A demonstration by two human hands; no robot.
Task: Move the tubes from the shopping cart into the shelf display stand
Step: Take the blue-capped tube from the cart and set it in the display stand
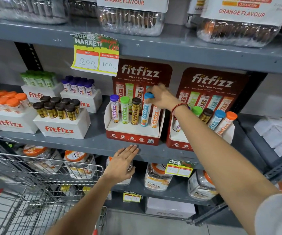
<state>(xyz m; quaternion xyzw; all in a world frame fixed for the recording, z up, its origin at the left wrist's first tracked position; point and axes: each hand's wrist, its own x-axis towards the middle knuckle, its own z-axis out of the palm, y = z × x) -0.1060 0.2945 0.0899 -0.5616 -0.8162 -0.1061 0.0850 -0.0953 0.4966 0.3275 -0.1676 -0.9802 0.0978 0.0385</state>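
- Grey metal shelving point(92, 146) fills the frame, stacked with white boxes of capped tubes.
- At centre, the right hand point(162, 97) has its fingers closed around the cap of a blue-capped tube point(145, 112), standing fourth in the red cardboard display stand point(133, 138) between brown-capped and orange tubes.
- The left hand point(121, 163), flat with fingers together, touches the shelf edge.
- A wire shopping cart point(40, 180) sits lower left.

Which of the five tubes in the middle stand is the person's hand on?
The blue-capped tube, fourth from the left. The right hand has its grip on that blue cap; the purple, green, brown and orange ones stand untouched.
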